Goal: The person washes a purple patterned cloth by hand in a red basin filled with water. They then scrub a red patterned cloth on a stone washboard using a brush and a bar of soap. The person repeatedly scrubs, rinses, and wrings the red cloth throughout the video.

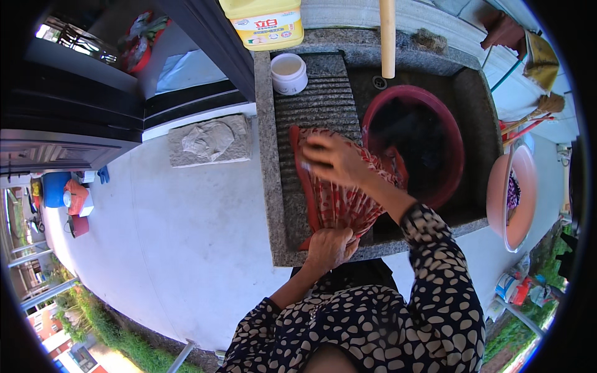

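1. Left hand (331,248): fingers curled round the cloth's bunched near end, gripping it.
2. Cloth (339,208): red and white, spread over the sink's (269,161) ridged washboard (317,102), its right end reaching over the basin's rim.
3. Right hand (336,163): fingers spread and blurred above the cloth's far part; cannot tell whether they touch.
4. Basin (458,168): red, dark contents.
5. White tub (289,76): on the washboard's far end.
6. Yellow jug (267,22): beyond the tub.
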`<state>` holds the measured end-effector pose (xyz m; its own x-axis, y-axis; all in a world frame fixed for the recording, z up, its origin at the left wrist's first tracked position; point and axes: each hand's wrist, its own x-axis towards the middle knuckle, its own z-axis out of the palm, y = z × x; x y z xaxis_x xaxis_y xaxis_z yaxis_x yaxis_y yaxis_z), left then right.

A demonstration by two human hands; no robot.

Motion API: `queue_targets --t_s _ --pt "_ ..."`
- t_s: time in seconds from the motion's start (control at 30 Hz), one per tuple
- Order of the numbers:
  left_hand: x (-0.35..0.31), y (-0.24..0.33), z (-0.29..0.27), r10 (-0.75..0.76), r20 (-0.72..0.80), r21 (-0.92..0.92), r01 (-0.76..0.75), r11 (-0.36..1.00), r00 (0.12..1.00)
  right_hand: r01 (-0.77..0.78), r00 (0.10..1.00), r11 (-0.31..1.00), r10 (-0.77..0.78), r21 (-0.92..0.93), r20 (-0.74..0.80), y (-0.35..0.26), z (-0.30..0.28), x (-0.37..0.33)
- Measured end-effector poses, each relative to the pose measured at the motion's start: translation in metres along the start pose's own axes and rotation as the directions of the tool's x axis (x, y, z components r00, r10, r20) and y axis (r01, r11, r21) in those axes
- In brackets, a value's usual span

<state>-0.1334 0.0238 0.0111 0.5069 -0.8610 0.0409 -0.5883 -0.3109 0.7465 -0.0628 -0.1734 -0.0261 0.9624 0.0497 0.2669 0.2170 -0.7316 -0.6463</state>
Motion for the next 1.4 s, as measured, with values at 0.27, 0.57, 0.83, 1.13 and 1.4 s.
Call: queue_targets --t_s 0.27,0.57,0.83,1.13,1.4 --pt "-0.008 -0.002 0.007 -0.008 0.020 0.014 0.008 1.000 1.000 -0.018 0.996 0.972 -0.004 -0.236 -0.091 0.005 0.030 0.019" --pt "-0.004 -0.008 -0.001 -0.106 -0.142 -0.192 0.077 0.978 0.984 -0.546 0.744 0.605 0.669 0.580 0.003 0.050 -0.029 0.020" --pt "0.061 -0.070 -0.012 -0.316 -0.401 0.158 0.405 0.901 0.860 -0.708 0.524 0.054 0.710 0.705 0.471 0.053 -0.072 -0.140" --pt "0.063 -0.091 -0.029 -0.516 -0.373 -0.188 0.481 0.856 0.771 -0.711 0.621 0.297 0.689 0.637 0.373 0.053 -0.081 -0.136" --pt "0.058 -0.058 -0.053 -0.698 0.425 -0.887 0.418 -0.196 0.576 -0.677 0.633 0.130 0.604 0.724 0.484 0.061 -0.085 -0.140"
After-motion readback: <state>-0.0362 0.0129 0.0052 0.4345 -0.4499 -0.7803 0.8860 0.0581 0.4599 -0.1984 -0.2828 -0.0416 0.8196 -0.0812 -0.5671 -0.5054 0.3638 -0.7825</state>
